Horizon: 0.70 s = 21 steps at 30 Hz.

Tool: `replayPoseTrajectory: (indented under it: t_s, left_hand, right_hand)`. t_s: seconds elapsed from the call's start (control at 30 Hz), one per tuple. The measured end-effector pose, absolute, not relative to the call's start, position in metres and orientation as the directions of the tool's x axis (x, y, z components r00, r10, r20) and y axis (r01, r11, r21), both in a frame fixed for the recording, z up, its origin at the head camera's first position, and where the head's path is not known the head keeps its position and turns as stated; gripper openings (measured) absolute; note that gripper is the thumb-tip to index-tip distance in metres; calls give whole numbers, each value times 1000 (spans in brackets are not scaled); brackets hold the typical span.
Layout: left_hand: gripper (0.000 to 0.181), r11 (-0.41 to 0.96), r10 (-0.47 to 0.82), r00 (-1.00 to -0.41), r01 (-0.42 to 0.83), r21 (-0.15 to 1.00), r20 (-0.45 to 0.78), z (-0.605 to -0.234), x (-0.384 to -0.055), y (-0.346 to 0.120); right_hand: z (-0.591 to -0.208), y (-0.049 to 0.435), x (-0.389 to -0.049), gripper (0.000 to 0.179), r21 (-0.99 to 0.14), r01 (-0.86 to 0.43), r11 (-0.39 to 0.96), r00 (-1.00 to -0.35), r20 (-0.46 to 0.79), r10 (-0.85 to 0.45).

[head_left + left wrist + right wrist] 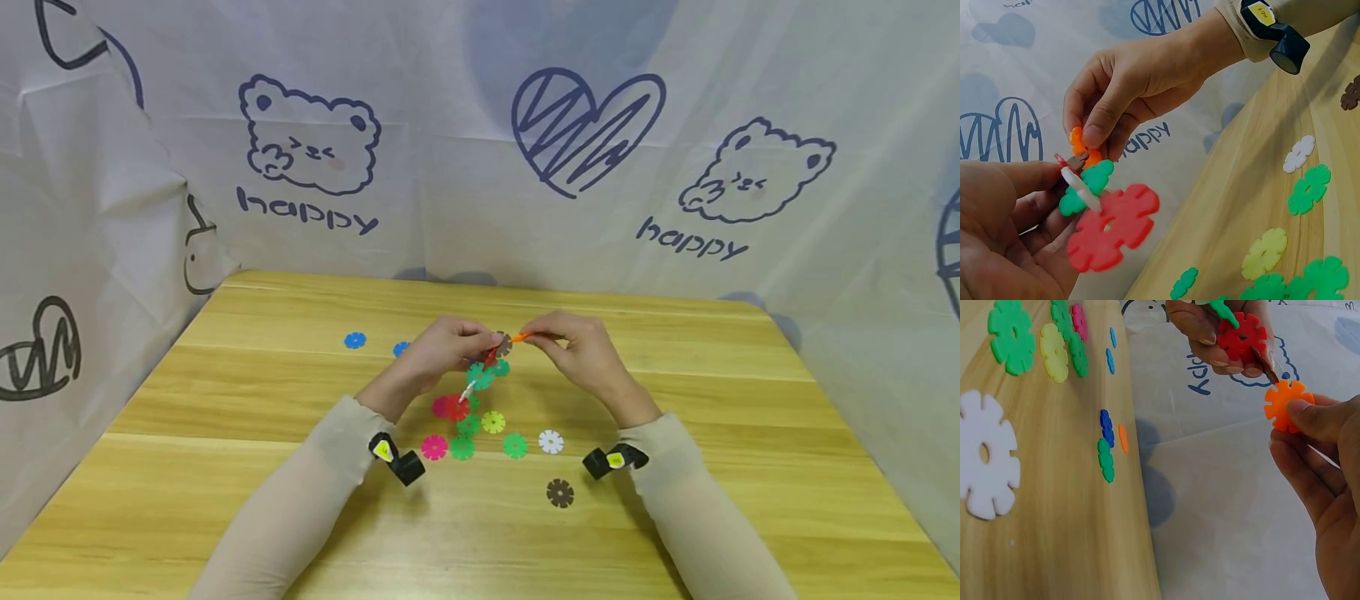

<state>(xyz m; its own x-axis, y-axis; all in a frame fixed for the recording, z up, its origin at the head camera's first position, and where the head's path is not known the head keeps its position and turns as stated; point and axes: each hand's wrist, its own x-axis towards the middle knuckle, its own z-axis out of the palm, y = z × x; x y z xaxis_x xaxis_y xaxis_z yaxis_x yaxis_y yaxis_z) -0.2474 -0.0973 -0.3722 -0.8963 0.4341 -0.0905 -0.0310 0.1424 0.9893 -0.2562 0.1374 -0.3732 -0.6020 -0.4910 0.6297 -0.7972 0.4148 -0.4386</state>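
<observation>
My left hand [442, 343] grips a chain of slotted plastic discs slotted into each other. From its hanging end the chain runs through a red disc [1129, 219], a white disc [1082, 190], a green disc [481, 376], a second red disc [1241, 339] and a brown disc [505, 343]. Between thumb and fingers, my right hand [577, 343] pinches an orange disc [1277, 400] whose edge meets the brown one. Whether the orange disc's slot is engaged cannot be told. Both hands are raised above the table.
On the wooden table [675, 517] lie loose discs: yellow [492, 422], white [551, 442], brown [559, 493], pink [434, 447], blue [355, 340] and several green. A cloth [450, 208] printed with drawings hangs behind the table.
</observation>
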Motion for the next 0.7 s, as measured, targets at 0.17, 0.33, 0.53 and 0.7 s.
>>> replayPoseTrajectory:
  t_s: [0.17, 0.33, 0.53, 0.7]
  left_hand:
    - [28, 141, 418, -903, -40, 989, -96, -370, -246, -97]
    - [29, 166, 405, -908, -40, 985, -105, -369, -246, -97]
    - [29, 153, 420, -903, -32, 988, -94, -371, -246, -96]
    - [29, 138, 411, -909, -21, 990, -76, -373, -246, -95]
  right_hand:
    - [-373, 137, -254, 12, -494, -774, 396, -632, 627, -454]
    - [-372, 137, -253, 12, -574, -740, 349, -672, 616, -412]
    - [-373, 137, -254, 13, -521, -772, 364, -635, 613, -470]
    - [-375, 133, -254, 14, -492, -797, 351, -604, 644, -468]
